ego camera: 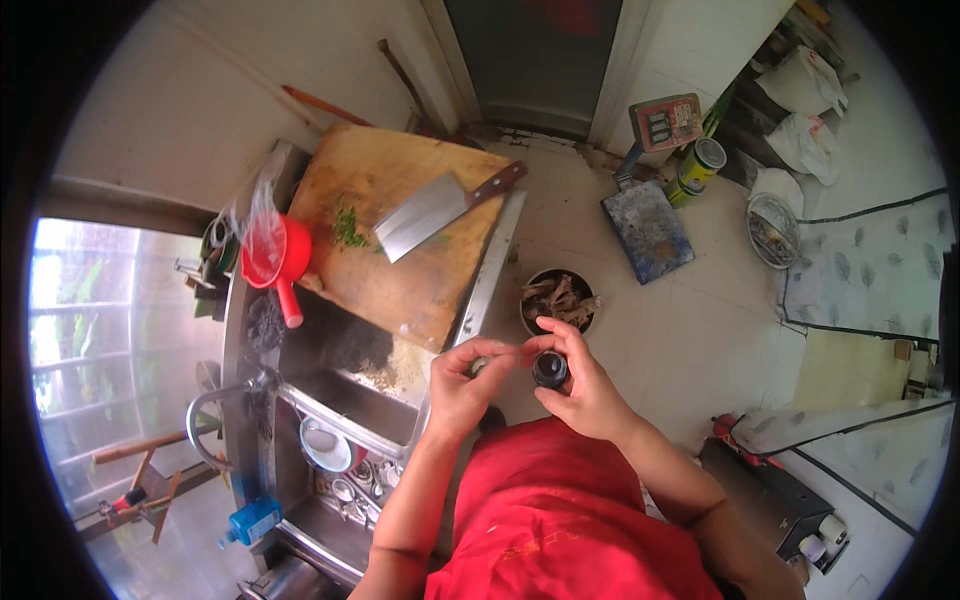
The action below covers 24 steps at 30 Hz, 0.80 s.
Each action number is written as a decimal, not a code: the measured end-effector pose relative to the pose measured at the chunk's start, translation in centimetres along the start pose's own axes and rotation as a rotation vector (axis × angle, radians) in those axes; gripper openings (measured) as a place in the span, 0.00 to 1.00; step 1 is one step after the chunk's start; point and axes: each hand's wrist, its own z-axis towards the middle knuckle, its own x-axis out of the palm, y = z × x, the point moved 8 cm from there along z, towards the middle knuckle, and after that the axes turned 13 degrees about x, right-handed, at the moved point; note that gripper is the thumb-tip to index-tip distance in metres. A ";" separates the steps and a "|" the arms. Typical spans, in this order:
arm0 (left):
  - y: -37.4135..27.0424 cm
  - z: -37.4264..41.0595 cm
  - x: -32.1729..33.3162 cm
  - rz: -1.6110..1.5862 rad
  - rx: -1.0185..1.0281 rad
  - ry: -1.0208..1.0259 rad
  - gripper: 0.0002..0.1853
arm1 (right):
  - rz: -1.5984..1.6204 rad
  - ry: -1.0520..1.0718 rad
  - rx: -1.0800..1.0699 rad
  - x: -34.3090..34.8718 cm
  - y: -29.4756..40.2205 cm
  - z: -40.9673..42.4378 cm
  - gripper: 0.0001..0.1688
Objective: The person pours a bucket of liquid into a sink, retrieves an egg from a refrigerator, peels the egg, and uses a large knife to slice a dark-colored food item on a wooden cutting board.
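Note:
My left hand (469,386) pinches a small pale item (478,365) between thumb and fingers; what it is cannot be told. Close beside it, my right hand (577,382) is curled round a small dark round container (550,370), seen from its end. The fingertips of both hands nearly meet. Beyond them on the floor stands a bowl (526,319) of brown, bone-like pieces (562,298). To the left, a cleaver (427,216) with a wooden handle lies on a wooden cutting board (390,296), near some chopped green herbs (349,227).
A red plastic ladle (276,251) sits by the board's left edge. Below are a steel sink (341,532) with dishes, a faucet (202,420) and a blue bottle (255,520). On the floor stand a platform scale (649,231) and a yellow-green can (702,165).

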 end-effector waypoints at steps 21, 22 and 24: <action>-7.9 17.1 1.7 0.358 0.485 0.264 0.04 | -0.452 -0.214 -0.119 -2.8 11.9 12.6 0.48; -7.5 17.9 1.3 0.311 0.442 0.287 0.04 | -0.440 -0.231 -0.111 -2.9 11.8 13.7 0.48; -6.8 19.1 0.5 0.252 0.423 0.309 0.04 | -0.408 -0.245 -0.098 -3.2 11.6 15.6 0.48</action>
